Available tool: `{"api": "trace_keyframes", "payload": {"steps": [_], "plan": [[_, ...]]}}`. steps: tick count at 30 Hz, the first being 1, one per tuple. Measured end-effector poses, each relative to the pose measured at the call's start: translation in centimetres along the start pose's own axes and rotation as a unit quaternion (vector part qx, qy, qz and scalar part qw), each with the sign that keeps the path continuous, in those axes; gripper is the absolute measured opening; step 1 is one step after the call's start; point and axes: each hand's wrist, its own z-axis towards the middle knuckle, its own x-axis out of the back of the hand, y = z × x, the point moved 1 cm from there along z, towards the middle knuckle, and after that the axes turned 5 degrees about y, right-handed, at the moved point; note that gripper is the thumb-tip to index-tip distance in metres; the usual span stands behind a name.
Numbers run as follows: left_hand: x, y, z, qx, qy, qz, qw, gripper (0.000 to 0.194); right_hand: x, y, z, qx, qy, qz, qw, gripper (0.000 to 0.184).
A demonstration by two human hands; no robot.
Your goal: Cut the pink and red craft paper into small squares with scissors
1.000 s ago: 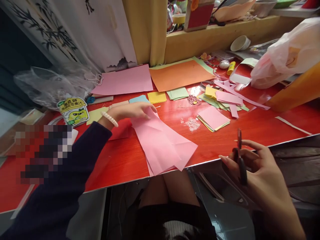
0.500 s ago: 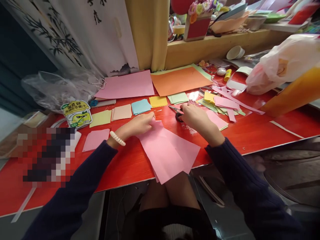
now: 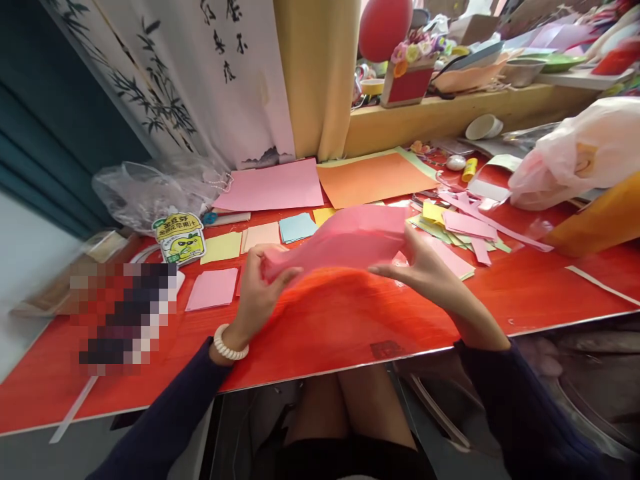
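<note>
A pink sheet of paper hangs bowed above the red table, one end in each hand. My left hand, with a coiled white band at the wrist, pinches its left end between thumb and fingers. At the right end, my right hand grips it, thumb underneath and fingers partly behind the paper. Whether it is one sheet or several, I cannot tell. Beyond lie small squares of yellow-green paper, peach paper and blue paper. A pink stack rests left of my left hand. No scissors show now.
Large pink paper and orange paper lie at the back of the red table. Pink offcuts are heaped on the right, near a white plastic bag. A yellow pouch stands left.
My right hand has left the black-handled scissors and taken the pink paper's right end. The paper, earlier hanging over the table's front edge, is now raised and stretched between both hands.
</note>
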Motion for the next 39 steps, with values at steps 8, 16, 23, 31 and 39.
{"api": "trace_keyframes", "payload": {"steps": [8, 16, 23, 31, 39], "plan": [[-0.7, 0.5, 0.2, 0.025, -0.088, -0.023, 0.996, 0.048, -0.1, 3.4, 0.6, -0.008, -0.018, 0.005, 1.000, 0.067], [-1.3, -0.9, 0.3, 0.133, -0.098, -0.106, 0.981, 0.059, -0.6, 3.5, 1.0, -0.073, -0.024, 0.156, 0.985, 0.055], [-1.4, -0.9, 0.4, 0.171, -0.087, -0.132, 0.972, 0.046, -0.7, 4.2, 1.1, -0.066, -0.011, 0.163, 0.984, 0.038], [-1.5, -0.5, 0.6, 0.200, -0.085, -0.208, 0.954, 0.021, -0.9, 4.8, 1.3, -0.058, -0.023, 0.157, 0.986, 0.028], [-1.4, -0.9, 0.5, 0.232, -0.110, -0.262, 0.930, 0.008, -1.0, 5.0, 1.2, -0.059, -0.048, 0.133, 0.988, 0.030]]}}
